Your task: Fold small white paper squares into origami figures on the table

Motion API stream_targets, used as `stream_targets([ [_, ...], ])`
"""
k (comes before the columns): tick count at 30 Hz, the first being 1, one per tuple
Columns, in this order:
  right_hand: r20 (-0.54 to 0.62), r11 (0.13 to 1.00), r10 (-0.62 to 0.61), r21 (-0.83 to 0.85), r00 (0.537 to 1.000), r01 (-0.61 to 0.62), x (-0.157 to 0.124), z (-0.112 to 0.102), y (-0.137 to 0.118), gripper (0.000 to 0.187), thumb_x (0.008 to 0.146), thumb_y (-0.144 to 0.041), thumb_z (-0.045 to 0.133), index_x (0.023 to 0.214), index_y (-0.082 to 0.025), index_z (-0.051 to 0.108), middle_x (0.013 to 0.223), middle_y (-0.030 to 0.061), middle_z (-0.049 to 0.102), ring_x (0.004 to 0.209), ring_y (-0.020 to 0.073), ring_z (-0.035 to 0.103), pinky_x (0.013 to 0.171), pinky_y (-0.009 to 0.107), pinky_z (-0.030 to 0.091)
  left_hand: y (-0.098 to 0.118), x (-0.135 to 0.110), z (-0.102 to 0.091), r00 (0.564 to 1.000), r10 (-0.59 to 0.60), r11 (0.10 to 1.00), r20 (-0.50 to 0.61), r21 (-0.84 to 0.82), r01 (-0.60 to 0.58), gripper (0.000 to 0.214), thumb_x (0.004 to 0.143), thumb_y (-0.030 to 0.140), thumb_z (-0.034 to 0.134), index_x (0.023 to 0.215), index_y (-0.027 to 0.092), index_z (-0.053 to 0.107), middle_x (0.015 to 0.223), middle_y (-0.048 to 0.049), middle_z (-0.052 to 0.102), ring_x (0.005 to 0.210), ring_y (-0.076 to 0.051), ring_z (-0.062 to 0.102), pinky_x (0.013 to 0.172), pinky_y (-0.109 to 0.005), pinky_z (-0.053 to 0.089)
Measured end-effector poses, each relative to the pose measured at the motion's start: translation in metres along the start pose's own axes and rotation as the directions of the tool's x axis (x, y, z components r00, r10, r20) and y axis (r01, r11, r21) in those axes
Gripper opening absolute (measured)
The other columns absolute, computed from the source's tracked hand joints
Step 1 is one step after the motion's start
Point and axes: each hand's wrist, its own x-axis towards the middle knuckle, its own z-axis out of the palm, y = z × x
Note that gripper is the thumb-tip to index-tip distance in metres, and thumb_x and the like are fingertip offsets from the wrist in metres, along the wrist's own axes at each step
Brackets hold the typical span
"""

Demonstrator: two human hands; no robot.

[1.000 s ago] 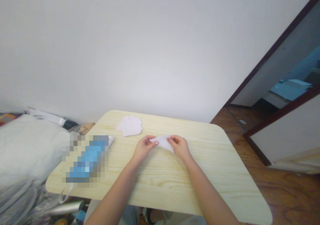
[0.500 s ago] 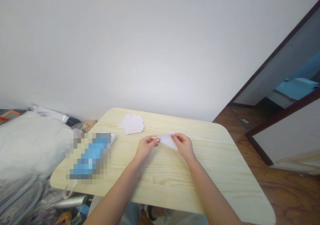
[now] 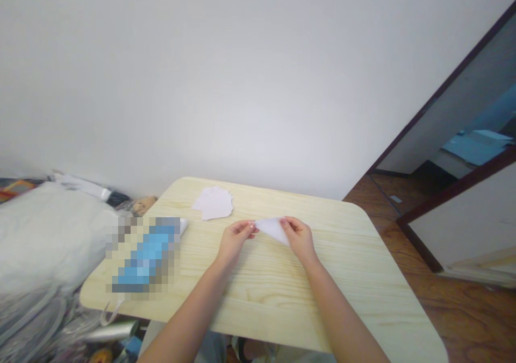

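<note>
A folded white sheet of paper (image 3: 271,229), roughly triangular, is stretched between my two hands just over the wooden-topped table (image 3: 258,298). My left hand (image 3: 236,239) pinches its narrow left corner between thumb and fingers. At the wider right end, my right hand (image 3: 299,238) grips the edge with the thumb on top; the other fingers are partly hidden behind the paper. Beyond my left hand lies a loose pile of white paper pieces (image 3: 214,203) with uneven edges, apart from both hands.
On the table's left side lies a blurred-out blue device (image 3: 147,256) with a white cable (image 3: 110,315) hanging off the edge. A white bag (image 3: 52,234) and clutter crowd the left. A white wall (image 3: 258,83) rises behind, and a doorway (image 3: 447,137) opens at right.
The view has shifted slightly, so the table sits a little lower. Both hands keep hold of the paper, with my left fingertips moved a touch at its corner.
</note>
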Motion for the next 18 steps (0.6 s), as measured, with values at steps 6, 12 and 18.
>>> stream_targets([
  [6, -0.006, 1.0, -0.025, -0.016, 1.0, 0.025, -0.001, 0.0002, 0.0, 0.027, 0.072, -0.04, 0.055, 0.077, -0.015, 0.065, 0.074, 0.0058, 0.066, 0.065, 0.0167, 0.058, 0.057, 0.027, 0.046, 0.0001, 0.0001, 0.0003, 1.0, 0.006, 1.0, -0.008, 0.017, -0.006, 0.03, 0.059, 0.039, 0.07, 0.074, 0.012, 0.066, 0.067, -0.0052, 0.068, 0.066, -0.015, 0.062, 0.06, -0.024, 0.048],
  [12, -0.012, 0.998, -0.045, -0.034, 0.999, 0.045, -0.0009, -0.0008, 0.0006, 0.027, 0.072, -0.04, 0.055, 0.076, -0.015, 0.066, 0.072, 0.0056, 0.066, 0.063, 0.0163, 0.058, 0.055, 0.026, 0.046, 0.0007, -0.0001, -0.0003, 1.0, -0.023, 0.999, -0.009, 0.043, 0.023, 0.031, 0.06, 0.04, 0.068, 0.074, 0.012, 0.065, 0.065, -0.0054, 0.067, 0.064, -0.015, 0.061, 0.056, -0.023, 0.045],
  [18, -0.003, 0.999, -0.035, -0.034, 0.999, 0.035, -0.0002, 0.0, 0.0019, 0.027, 0.073, -0.04, 0.055, 0.076, -0.015, 0.065, 0.071, 0.0052, 0.065, 0.063, 0.0161, 0.057, 0.056, 0.026, 0.045, 0.0071, -0.0037, 0.0005, 1.0, -0.021, 0.999, 0.021, 0.026, 0.02, 0.03, 0.062, 0.042, 0.065, 0.07, 0.014, 0.061, 0.06, -0.0028, 0.065, 0.058, -0.013, 0.06, 0.051, -0.021, 0.04],
])
